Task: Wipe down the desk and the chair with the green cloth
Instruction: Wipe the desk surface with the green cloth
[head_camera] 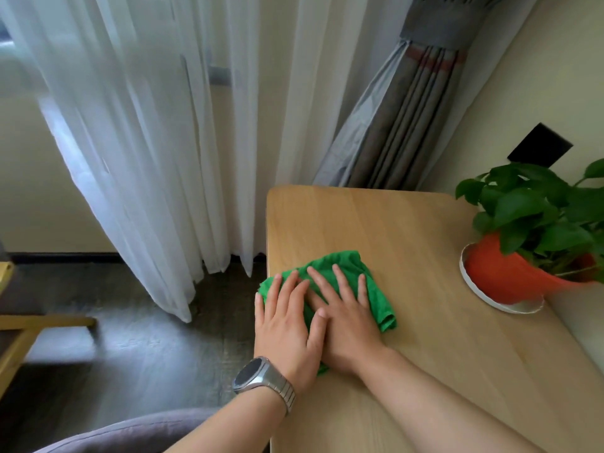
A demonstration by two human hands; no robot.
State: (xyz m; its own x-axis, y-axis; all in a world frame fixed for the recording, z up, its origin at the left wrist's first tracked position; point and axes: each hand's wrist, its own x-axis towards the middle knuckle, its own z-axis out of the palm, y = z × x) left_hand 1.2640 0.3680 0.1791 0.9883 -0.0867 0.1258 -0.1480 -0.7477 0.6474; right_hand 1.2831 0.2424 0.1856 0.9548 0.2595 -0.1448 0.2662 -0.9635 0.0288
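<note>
Presses the cloth (343,282) down on the desk (441,338) with both hands, close to the desk's left edge. Lays the left hand (287,325) flat over the cloth's left part, fingers straight and slightly spread, little finger right at the desk edge. Lays the right hand (346,315) flat just beside it over the cloth's middle, fingers straight and pointing away. Rests the left thumb on the back of the right hand. Grips nothing with either hand: no curl, no pinch, only open palms bearing down on the fabric. Wears a metal watch (258,376) on the left wrist. Covers only part of the crumpled cloth, with folds sticking out past the fingertips and to the right, and one corner reaching just over the desk edge. Shares the desk with a plant (536,207) in a red pot (503,276) on a white saucer (510,307), at the right by the wall, well apart from the cloth. Faces a sheer curtain (147,125) at left and a tied grey drape (408,125) beyond the desk's far edge. Touches no part of the grey chair (130,433), low at bottom left beside the desk.
</note>
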